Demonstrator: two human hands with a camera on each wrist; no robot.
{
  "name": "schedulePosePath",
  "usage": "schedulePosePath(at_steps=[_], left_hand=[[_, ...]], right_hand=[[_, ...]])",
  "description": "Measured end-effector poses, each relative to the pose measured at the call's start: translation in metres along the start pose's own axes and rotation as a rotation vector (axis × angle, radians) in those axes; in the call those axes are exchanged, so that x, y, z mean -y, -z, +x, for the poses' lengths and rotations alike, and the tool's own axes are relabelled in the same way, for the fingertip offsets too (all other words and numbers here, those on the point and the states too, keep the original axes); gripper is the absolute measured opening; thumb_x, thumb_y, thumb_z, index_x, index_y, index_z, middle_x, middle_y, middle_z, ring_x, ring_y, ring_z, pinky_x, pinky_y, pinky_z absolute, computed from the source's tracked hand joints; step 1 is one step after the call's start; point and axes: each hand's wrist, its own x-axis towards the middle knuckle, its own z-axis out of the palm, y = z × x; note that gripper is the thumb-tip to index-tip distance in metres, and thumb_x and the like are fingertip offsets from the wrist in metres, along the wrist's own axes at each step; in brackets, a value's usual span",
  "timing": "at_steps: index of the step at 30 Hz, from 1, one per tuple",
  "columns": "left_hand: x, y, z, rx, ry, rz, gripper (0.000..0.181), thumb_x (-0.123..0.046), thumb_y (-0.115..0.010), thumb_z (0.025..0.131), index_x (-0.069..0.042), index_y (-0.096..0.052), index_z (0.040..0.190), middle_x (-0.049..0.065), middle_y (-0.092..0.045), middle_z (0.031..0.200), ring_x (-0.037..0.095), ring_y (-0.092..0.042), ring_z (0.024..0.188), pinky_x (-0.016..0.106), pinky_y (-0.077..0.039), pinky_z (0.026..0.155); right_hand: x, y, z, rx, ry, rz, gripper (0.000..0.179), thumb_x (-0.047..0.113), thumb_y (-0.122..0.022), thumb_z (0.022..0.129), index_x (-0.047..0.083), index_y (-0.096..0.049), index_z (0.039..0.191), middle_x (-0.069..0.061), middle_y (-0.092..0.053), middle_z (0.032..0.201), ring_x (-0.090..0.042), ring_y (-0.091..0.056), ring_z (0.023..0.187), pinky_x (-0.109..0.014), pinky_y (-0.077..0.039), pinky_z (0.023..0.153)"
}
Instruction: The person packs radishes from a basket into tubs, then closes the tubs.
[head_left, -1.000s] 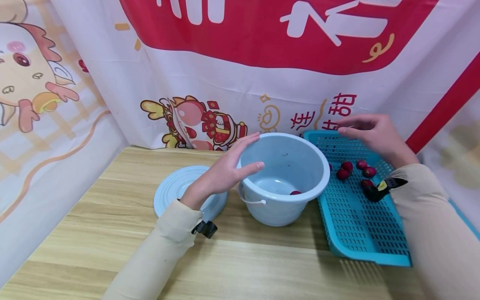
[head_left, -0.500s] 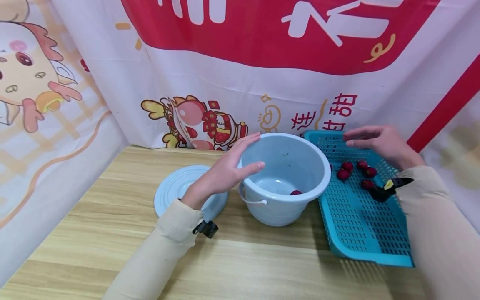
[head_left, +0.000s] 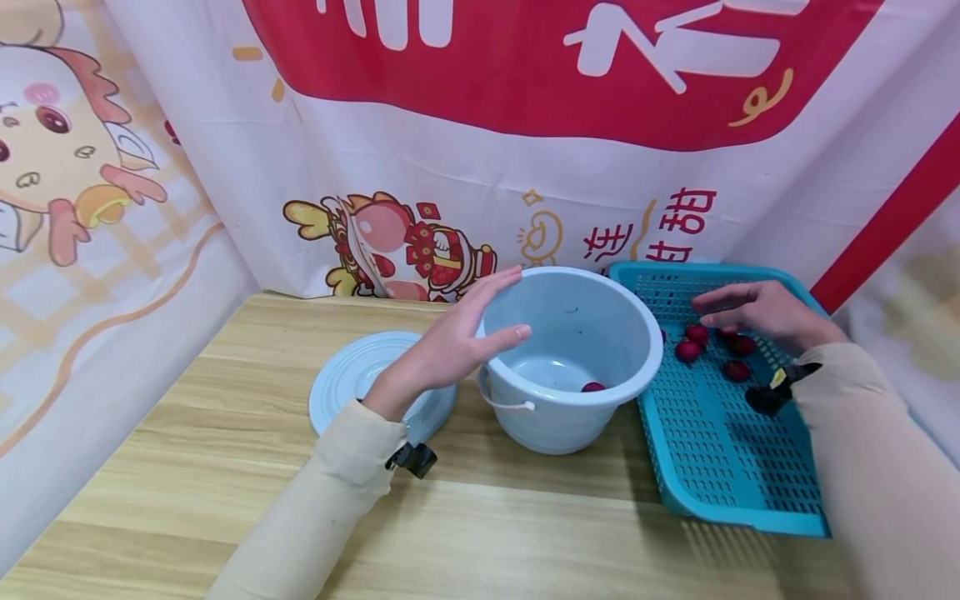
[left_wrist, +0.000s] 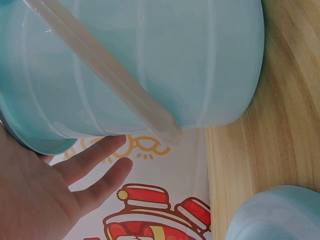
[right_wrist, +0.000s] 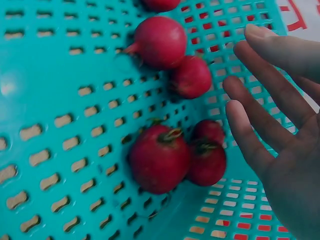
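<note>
A light blue bucket (head_left: 551, 425) stands upright on the wooden table, one red radish (head_left: 592, 387) showing at its bottom. My left hand (head_left: 453, 337) rests at the bucket's left rim, fingers straight and thumb over the opening; the left wrist view shows its spread fingers outside the bucket wall. Inside a turquoise basket (head_left: 693, 492) to the right lie several red radishes (head_left: 687, 351). My right hand (head_left: 768, 312) hovers over the basket's far end with loosely bent fingers, holding nothing. In the right wrist view its fingertips point toward the radishes (right_wrist: 159, 160), apart from them.
A round light blue lid (head_left: 337, 383) lies on the table (head_left: 480, 533) left of the bucket, partly hidden by my left arm. The bucket's handle (head_left: 510, 406) hangs down its front. A printed cloth (head_left: 465, 175) hangs behind the table.
My right hand has lowered into the far part of the basket, toward the radishes, and shifted slightly right. The left hand and the bucket have stayed in place.
</note>
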Motion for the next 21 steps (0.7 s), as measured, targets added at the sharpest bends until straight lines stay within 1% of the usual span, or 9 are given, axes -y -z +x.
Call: schedulePosePath(at_steps=[2, 8, 11, 14, 21], left_hand=[[0.0, 0.0, 0.0, 0.0, 0.0, 0.001, 0.077, -0.05, -0.062, 0.101, -0.03, -0.029, 0.168, -0.012, -0.023, 0.177, 0.024, -0.026, 0.163, 0.071, -0.03, 0.125], [-0.001, 0.0, 0.0, 0.001, -0.002, -0.002, 0.076, -0.048, -0.062, 0.101, -0.028, -0.029, 0.168, -0.012, -0.023, 0.177, 0.024, -0.026, 0.164, 0.071, -0.029, 0.125], [0.0, 0.0, 0.0, 0.001, -0.005, -0.004, 0.076, -0.048, -0.062, 0.101, -0.028, -0.03, 0.168, -0.012, -0.023, 0.177, 0.023, -0.025, 0.164, 0.071, -0.029, 0.125], [0.0, 0.0, 0.0, 0.002, -0.006, -0.003, 0.076, -0.048, -0.062, 0.101, -0.028, -0.03, 0.168, -0.012, -0.023, 0.177, 0.023, -0.026, 0.163, 0.071, -0.03, 0.125], [0.0, 0.0, 0.0, 0.002, -0.004, -0.005, 0.077, -0.049, -0.062, 0.101, -0.028, -0.03, 0.168, -0.012, -0.024, 0.176, 0.023, -0.026, 0.163, 0.07, -0.03, 0.125]], right_hand=[[-0.004, -0.001, 0.002, 0.012, -0.008, -0.007, 0.071, 0.035, -0.073, 0.101, 0.005, -0.046, 0.159, -0.029, -0.045, 0.161, -0.044, -0.045, 0.139, -0.048, -0.061, 0.099], [-0.013, -0.004, 0.01, 0.048, -0.036, -0.068, 0.067, 0.028, -0.074, 0.1, 0.006, -0.048, 0.157, -0.03, -0.039, 0.162, -0.053, -0.032, 0.143, -0.053, -0.061, 0.097], [-0.014, -0.005, 0.013, 0.058, -0.051, -0.092, 0.065, 0.027, -0.074, 0.1, 0.006, -0.05, 0.156, -0.032, -0.041, 0.159, -0.053, -0.035, 0.141, -0.053, -0.06, 0.096], [-0.014, -0.006, 0.014, 0.059, -0.049, -0.114, 0.063, 0.025, -0.075, 0.099, 0.005, -0.052, 0.154, -0.033, -0.044, 0.156, -0.052, -0.038, 0.139, -0.054, -0.058, 0.096], [-0.008, -0.008, 0.012, 0.084, -0.036, -0.163, 0.061, 0.024, -0.074, 0.1, 0.003, -0.053, 0.153, -0.035, -0.047, 0.153, -0.054, -0.04, 0.135, -0.063, -0.053, 0.099]])
